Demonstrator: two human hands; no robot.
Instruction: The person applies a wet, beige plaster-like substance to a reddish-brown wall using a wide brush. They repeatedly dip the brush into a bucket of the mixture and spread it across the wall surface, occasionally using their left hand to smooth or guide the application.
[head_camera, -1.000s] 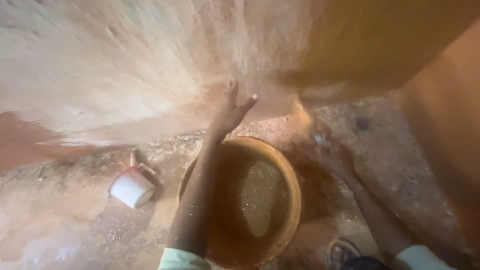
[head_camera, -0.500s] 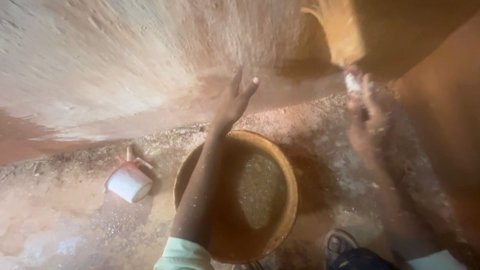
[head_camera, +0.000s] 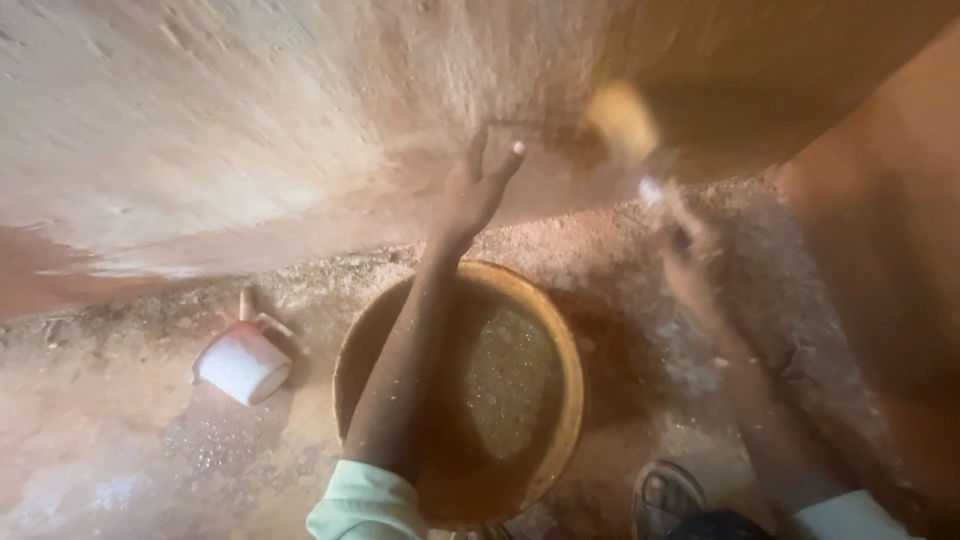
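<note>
Head view. Left hand (head_camera: 475, 195): fingers spread, grasping nothing, palm raised against the plastered wall (head_camera: 250, 130). Right hand (head_camera: 680, 240): motion-blurred, seemingly clenched round a yellow sponge-like pad (head_camera: 620, 118), which sits just above it, up-wall and to the right of the left hand; the right hand is nearer. Round basin (head_camera: 570, 370): on the earth floor (head_camera: 120, 470), directly below both hands. White cup (head_camera: 243, 362): tipped, left of the basin. Sandalled foot (head_camera: 665, 495): bottom edge.
</note>
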